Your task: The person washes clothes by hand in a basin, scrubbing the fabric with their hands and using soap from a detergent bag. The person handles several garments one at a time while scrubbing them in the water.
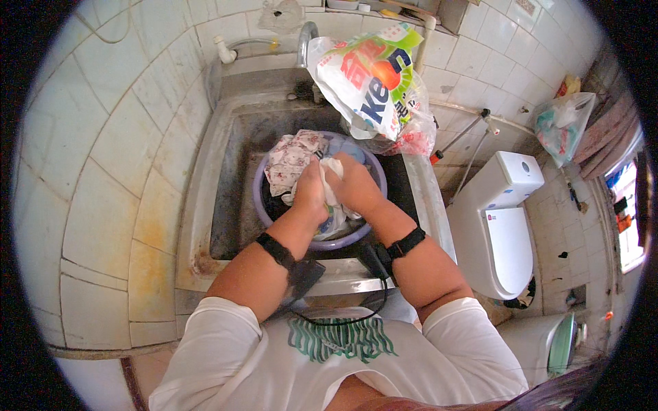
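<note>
Both my hands are over a round lavender basin full of clothes. My left hand and my right hand are closed close together on a piece of white cloth, gripping it between them. Beside my left hand a pale floral garment is heaped against the basin's far left side. A bluish cloth lies behind my right hand. More cloth shows below my hands, partly hidden by them. Most fingertips are out of sight behind the hands and cloth.
The basin stands in a worn stone sink below a curved metal tap. A large printed plastic packet rests at the sink's far right corner. To the right is a white toilet; a plastic bag hangs on the wall.
</note>
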A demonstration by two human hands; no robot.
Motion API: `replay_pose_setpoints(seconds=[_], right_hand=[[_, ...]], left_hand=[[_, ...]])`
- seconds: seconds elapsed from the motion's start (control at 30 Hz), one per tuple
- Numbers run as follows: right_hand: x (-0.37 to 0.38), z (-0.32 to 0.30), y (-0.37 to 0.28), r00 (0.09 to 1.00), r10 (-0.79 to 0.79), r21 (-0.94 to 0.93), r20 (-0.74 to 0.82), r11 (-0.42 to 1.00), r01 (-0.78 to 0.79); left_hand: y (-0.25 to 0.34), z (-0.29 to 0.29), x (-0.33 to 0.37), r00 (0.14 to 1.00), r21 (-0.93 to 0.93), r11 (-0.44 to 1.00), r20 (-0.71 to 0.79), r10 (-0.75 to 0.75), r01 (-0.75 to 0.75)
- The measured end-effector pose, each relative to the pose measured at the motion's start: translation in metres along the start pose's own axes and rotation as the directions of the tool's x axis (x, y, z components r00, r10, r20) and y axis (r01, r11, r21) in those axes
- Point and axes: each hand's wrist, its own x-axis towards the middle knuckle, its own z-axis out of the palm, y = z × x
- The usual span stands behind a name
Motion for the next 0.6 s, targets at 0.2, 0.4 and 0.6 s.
replay_pose_setpoints(seconds=[0.2,0.4,0.6], right_hand=[[-0.008,0.000,-0.029,0.966,-0.214,-0.129,0.146,0.964,0.234],[0.008,-0.004,0.002,0.986,0.140,-0.229,-0.091,0.960,-0.158],[-0.011,-0.004,-0.029,0.976,-0.153,-0.104,0.156,0.980,0.170]], left_hand=[[0.004,-0.011,-0.002,0.982,-0.284,0.949,0.162,-0.096,0.139],[-0.005,0.015,-0.006,0.998,-0.088,0.994,0.032,-0.058,0.061],[-0.005,-0.025,0.008,0.972,-0.188,0.966,0.189,-0.142,0.178]])
